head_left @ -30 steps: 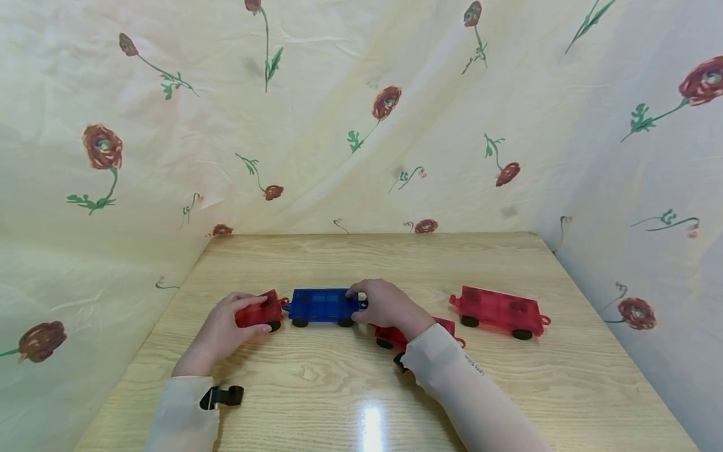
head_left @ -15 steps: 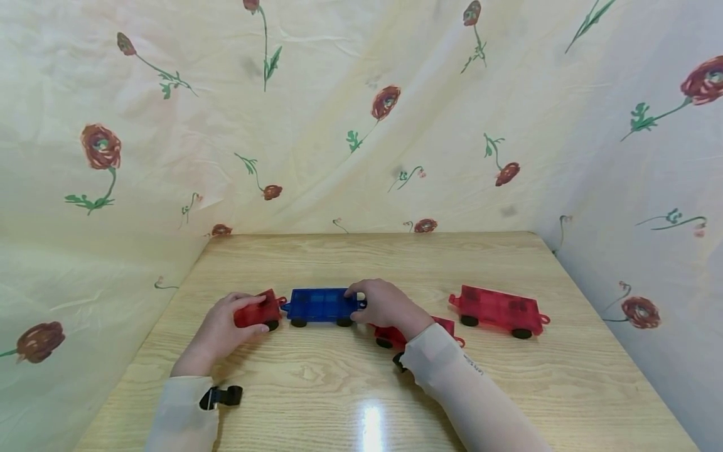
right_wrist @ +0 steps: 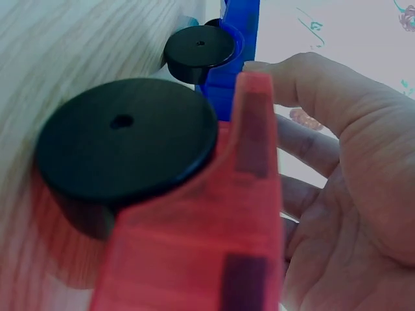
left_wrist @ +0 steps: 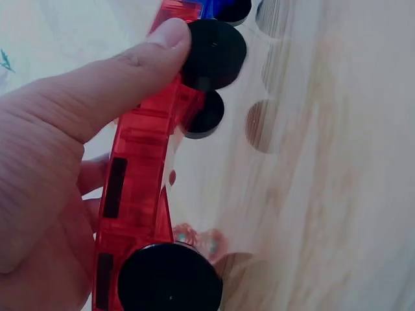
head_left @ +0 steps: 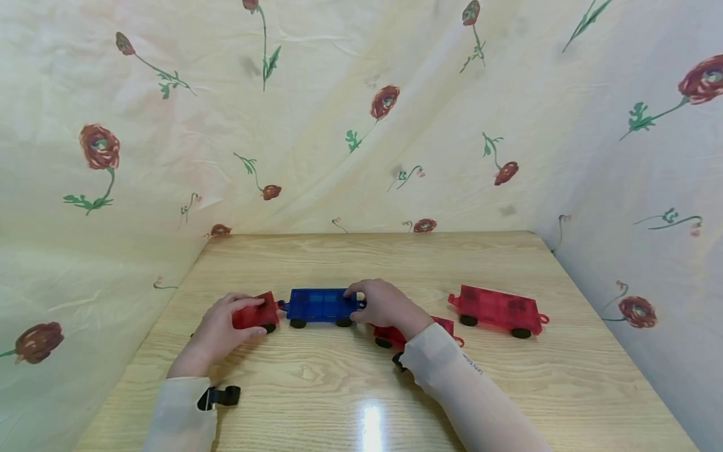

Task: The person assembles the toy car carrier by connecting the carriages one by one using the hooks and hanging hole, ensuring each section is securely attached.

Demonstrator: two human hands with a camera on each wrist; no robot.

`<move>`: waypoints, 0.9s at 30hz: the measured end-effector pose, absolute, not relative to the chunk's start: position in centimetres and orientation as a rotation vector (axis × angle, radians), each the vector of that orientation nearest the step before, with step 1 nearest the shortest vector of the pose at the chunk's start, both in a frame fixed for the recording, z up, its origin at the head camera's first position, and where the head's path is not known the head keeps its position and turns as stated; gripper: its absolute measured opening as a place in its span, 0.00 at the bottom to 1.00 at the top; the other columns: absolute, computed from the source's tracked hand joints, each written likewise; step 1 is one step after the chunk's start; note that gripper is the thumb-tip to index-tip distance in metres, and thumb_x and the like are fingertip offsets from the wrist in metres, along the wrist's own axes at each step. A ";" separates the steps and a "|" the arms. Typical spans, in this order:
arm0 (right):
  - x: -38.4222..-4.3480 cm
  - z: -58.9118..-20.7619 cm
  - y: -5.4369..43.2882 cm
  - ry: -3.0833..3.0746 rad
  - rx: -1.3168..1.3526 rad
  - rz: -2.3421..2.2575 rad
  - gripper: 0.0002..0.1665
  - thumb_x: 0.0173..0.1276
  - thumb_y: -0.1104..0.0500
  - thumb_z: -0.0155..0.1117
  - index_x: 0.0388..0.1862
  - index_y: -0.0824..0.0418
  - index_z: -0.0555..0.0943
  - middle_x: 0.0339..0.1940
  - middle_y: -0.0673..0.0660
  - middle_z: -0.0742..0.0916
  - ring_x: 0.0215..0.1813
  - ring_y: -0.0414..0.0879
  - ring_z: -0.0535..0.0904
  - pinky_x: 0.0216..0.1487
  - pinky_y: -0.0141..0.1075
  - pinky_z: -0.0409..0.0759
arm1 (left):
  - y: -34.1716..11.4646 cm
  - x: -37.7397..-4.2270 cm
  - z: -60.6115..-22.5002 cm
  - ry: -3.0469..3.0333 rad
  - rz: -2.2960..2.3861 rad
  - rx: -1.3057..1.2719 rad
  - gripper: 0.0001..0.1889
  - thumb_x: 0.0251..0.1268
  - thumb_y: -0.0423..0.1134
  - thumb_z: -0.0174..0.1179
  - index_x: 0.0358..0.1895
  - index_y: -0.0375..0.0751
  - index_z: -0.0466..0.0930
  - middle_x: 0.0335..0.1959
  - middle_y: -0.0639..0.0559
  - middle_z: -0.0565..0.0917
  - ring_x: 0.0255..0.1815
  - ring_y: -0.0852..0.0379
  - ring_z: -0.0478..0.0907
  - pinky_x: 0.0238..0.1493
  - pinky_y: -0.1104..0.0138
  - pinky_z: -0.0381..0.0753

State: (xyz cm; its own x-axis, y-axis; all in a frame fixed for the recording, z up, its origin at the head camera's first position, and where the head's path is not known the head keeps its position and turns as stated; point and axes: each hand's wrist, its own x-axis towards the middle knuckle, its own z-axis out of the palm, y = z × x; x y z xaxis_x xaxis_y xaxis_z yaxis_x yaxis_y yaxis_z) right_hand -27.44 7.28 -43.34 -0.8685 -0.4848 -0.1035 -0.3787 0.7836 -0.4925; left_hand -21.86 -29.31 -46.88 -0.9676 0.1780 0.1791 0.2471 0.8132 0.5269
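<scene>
My left hand (head_left: 217, 326) grips a see-through red toy train wagon (head_left: 252, 315), fingers over its far side. In the left wrist view the thumb (left_wrist: 172, 35) presses its near side above a black wheel (left_wrist: 215, 55). The red wagon's hitch meets the left hook of a blue toy train wagon (head_left: 319, 306), the two overlapping. My right hand (head_left: 390, 307) pinches the blue wagon's right end, its thumb at the near side. In front of the right hand stands another red wagon (right_wrist: 249, 194), partly hidden by the wrist in the head view.
A further red wagon (head_left: 499, 309) stands to the right on the wooden table (head_left: 316, 402), with a hitch at each end. Flower-patterned cloth (head_left: 316, 125) hangs behind the table and along both sides. Black straps (head_left: 220, 397) sit at the wrists.
My left hand has shifted slightly left and lowered with its red wagon; its hitch loop, earlier above the blue hook, now sits lower against it. The right hand stays in place.
</scene>
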 end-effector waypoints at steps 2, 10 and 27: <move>-27.4 -43.3 7.3 2.751 -0.671 -0.684 0.27 0.67 0.50 0.78 0.65 0.48 0.85 0.67 0.56 0.83 0.55 0.50 0.78 0.64 0.51 0.79 | -29.3 -21.8 -46.8 -2.868 -0.858 -0.338 0.34 0.54 0.48 0.82 0.66 0.50 0.84 0.64 0.44 0.78 0.63 0.35 0.74 0.55 0.40 0.82; -27.4 -43.2 7.3 2.743 -0.650 -0.678 0.27 0.68 0.51 0.78 0.65 0.48 0.85 0.69 0.55 0.82 0.56 0.50 0.78 0.66 0.51 0.78 | -29.3 -21.8 -46.8 -2.887 -0.859 -0.339 0.33 0.55 0.50 0.81 0.66 0.51 0.84 0.66 0.44 0.77 0.66 0.34 0.74 0.58 0.38 0.79; -27.6 -43.4 7.4 2.739 -0.656 -0.667 0.28 0.68 0.51 0.78 0.66 0.48 0.84 0.69 0.55 0.82 0.59 0.49 0.79 0.65 0.51 0.79 | -29.4 -21.9 -47.1 -2.893 -0.869 -0.325 0.33 0.54 0.49 0.82 0.66 0.52 0.83 0.66 0.44 0.78 0.64 0.35 0.75 0.56 0.40 0.82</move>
